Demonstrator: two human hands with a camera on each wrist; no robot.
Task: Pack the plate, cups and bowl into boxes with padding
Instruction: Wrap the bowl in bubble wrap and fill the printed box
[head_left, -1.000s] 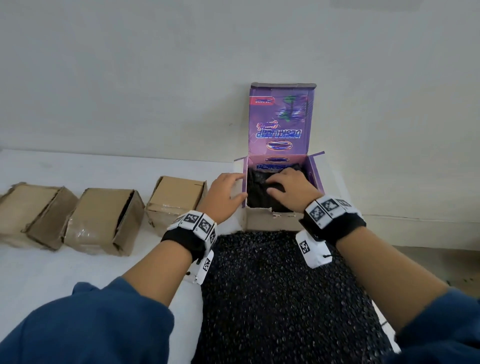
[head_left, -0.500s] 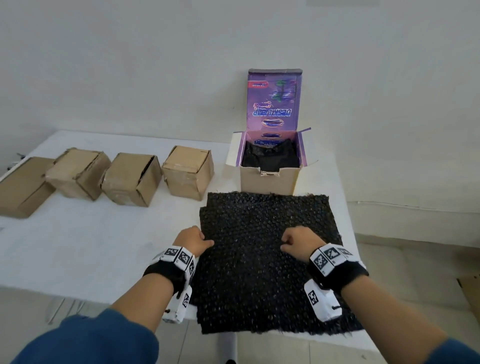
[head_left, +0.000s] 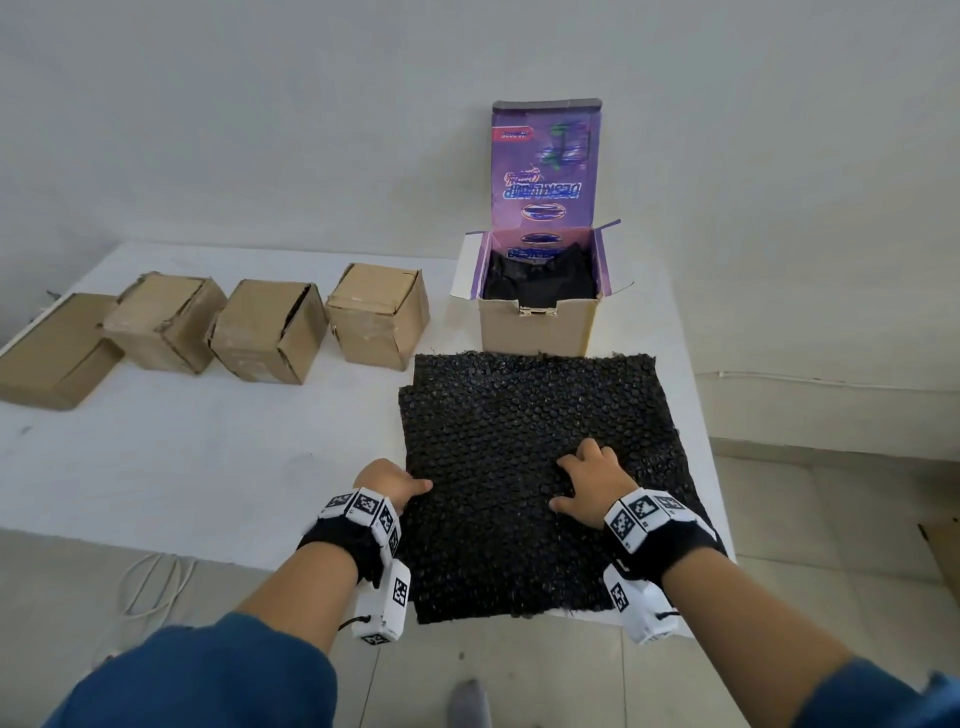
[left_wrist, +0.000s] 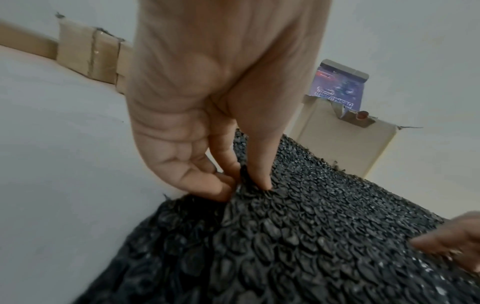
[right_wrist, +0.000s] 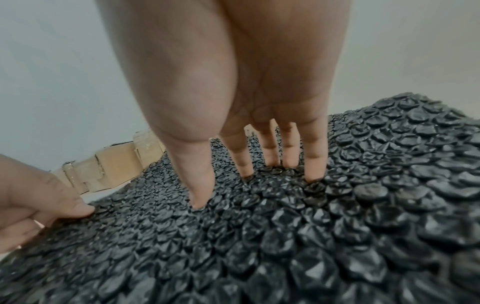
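Note:
A black bubble wrap sheet (head_left: 545, 415) lies flat on the white table (head_left: 208, 457), its near edge hanging over the front. My left hand (head_left: 397, 483) pinches the sheet's left edge, thumb on top (left_wrist: 259, 179) and fingers beneath. My right hand (head_left: 587, 483) rests on the middle of the sheet, its straight fingertips (right_wrist: 246, 170) and thumb pressing into the bubbles (right_wrist: 285, 236). Behind the sheet stands an open box with a purple lid (head_left: 540, 322), and black padding (head_left: 540, 280) fills its inside. No plate, cup or bowl shows.
Three brown cardboard boxes (head_left: 379, 317) (head_left: 267, 332) (head_left: 166, 322) stand in a row left of the purple box, with a flatter one (head_left: 52, 353) at the far left. A white cable (head_left: 150, 582) lies on the floor below the table's front edge.
Both hands left the purple box and drew back to the near part of the sheet. The left now pinches its edge, and the right hand's fingers have spread on it.

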